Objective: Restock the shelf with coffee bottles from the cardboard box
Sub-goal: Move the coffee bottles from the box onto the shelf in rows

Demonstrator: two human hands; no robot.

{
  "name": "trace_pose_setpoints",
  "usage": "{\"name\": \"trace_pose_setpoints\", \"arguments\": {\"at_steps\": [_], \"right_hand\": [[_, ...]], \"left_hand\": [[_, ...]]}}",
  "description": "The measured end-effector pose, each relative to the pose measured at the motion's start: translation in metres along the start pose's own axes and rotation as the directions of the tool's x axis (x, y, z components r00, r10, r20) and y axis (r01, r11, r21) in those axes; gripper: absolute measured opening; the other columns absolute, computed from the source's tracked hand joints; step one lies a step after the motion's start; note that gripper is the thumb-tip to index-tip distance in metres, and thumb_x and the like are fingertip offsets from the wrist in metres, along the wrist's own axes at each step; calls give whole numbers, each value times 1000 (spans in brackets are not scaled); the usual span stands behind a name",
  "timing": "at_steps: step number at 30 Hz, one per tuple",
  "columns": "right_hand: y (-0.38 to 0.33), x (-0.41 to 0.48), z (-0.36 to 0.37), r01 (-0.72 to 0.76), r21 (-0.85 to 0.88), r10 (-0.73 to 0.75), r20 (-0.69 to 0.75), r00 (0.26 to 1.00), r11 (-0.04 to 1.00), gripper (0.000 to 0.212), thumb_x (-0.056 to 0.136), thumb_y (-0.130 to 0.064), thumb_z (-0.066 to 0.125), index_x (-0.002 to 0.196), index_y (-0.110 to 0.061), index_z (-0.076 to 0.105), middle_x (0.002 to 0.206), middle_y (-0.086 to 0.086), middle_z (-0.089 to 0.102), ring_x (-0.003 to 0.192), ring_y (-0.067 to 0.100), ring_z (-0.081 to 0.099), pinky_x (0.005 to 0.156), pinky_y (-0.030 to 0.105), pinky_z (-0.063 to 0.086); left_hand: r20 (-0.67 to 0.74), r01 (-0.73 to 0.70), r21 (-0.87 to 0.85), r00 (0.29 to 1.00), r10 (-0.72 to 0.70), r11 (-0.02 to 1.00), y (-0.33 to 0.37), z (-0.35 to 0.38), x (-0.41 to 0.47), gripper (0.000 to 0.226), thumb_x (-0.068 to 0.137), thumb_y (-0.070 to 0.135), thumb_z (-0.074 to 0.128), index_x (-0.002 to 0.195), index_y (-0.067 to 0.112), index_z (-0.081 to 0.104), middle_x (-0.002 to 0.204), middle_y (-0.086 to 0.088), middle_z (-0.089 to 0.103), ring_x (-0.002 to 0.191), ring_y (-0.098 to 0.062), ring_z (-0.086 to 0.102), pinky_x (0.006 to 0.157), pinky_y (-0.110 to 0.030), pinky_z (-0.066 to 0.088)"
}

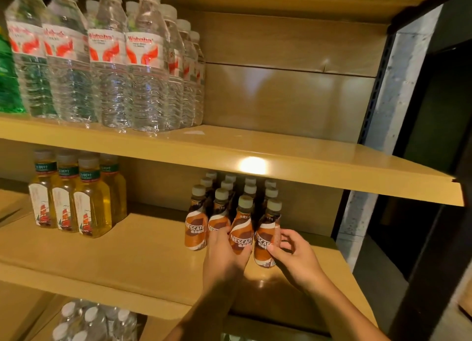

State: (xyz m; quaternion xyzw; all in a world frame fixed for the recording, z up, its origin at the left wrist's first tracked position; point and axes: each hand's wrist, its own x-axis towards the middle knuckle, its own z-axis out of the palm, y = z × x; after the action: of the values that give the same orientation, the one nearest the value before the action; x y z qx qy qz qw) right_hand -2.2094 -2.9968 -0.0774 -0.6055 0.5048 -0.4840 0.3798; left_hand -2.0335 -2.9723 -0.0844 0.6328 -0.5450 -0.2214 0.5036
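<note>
Several brown-and-orange Nescafe coffee bottles (pixel 195 228) with grey caps stand in rows on the middle shelf (pixel 127 259). My left hand (pixel 224 253) grips the third bottle of the front row (pixel 242 228) around its lower body. My right hand (pixel 293 253) pinches the rightmost front bottle (pixel 267 236) by its label side with thumb and fingers. Both bottles stand upright on the shelf board. The cardboard box is out of view.
Yellow tea bottles (pixel 89 202) stand left on the same shelf, with a gap between them and the coffee. Clear water bottles (pixel 143 67) fill the left of the upper shelf (pixel 281 159). More water bottle caps (pixel 89 320) show below. A dark upright post (pixel 434 213) bounds the right side.
</note>
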Motion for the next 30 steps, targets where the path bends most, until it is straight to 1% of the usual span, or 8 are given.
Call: {"name": "trace_pose_setpoints", "arguments": {"at_steps": [3, 8, 10, 14, 16, 23, 27, 30], "right_hand": [[0, 4, -1, -12, -49, 11, -14, 1000, 999, 39, 87, -21, 78, 122, -23, 60, 113, -1, 69, 100, 12, 69, 67, 20, 58], [0, 11, -2, -40, -59, 39, -18, 999, 997, 39, 88, -19, 77, 121, -23, 56, 112, 0, 70, 98, 13, 71, 69, 21, 58], [1, 13, -2, -44, -67, 43, -19, 999, 997, 39, 88, -18, 77, 122, -19, 58, 112, 0, 71, 99, 13, 71, 73, 23, 60], [4, 19, -5, -55, -89, 55, -5, 998, 995, 45, 87, -16, 77, 128, -14, 58, 114, 1, 72, 102, 15, 72, 87, 37, 61], [4, 20, -6, -53, -105, 54, 5, 999, 993, 45, 88, -16, 77, 129, -14, 59, 114, 0, 73, 103, 14, 72, 89, 37, 61], [0, 17, -7, -52, -186, 55, 13, 998, 981, 41, 90, -19, 74, 129, -20, 61, 114, -5, 74, 102, 9, 71, 88, 33, 60], [-5, 12, -5, -49, -241, 52, 6, 999, 969, 41, 92, -21, 71, 131, -22, 59, 116, -7, 72, 103, 8, 70, 91, 34, 59], [-11, 7, -4, -30, -305, 33, 5, 999, 952, 44, 93, -24, 70, 135, -21, 56, 116, -11, 68, 105, 5, 65, 84, 22, 55]], "left_hand": [[17, 3, 61, 1000, -4, 998, 5, 2, 8, 60, 86, 38, 79, 135, 25, 46, 128, 6, 51, 120, -14, 55, 106, -39, 52], [24, -26, 214, 999, 21, 976, 12, 6, 18, 60, 89, 35, 76, 138, 22, 45, 137, 2, 47, 127, -17, 51, 109, -36, 48], [43, -21, 243, 999, 11, 970, 14, 7, 21, 60, 90, 35, 75, 139, 21, 44, 139, 1, 46, 128, -18, 51, 109, -35, 48], [73, -49, 325, 997, 27, 945, 18, 6, 23, 59, 93, 35, 71, 141, 20, 40, 145, -1, 42, 132, -20, 51, 107, -32, 46], [85, -65, 345, 996, 38, 936, 18, 5, 23, 59, 94, 37, 70, 141, 20, 39, 145, -1, 42, 131, -20, 52, 104, -31, 47], [149, -129, 394, 986, 75, 910, 15, -4, 23, 58, 95, 47, 65, 139, 24, 36, 140, 1, 52, 124, -19, 58, 97, -31, 51], [164, -148, 395, 982, 89, 907, 15, -6, 21, 64, 96, 46, 64, 145, 23, 30, 142, 0, 53, 126, -19, 58, 98, -32, 51], [161, -140, 342, 983, 89, 929, 16, -8, 18, 77, 94, 42, 68, 152, 22, 22, 147, -2, 53, 130, -20, 57, 101, -34, 50]]}}
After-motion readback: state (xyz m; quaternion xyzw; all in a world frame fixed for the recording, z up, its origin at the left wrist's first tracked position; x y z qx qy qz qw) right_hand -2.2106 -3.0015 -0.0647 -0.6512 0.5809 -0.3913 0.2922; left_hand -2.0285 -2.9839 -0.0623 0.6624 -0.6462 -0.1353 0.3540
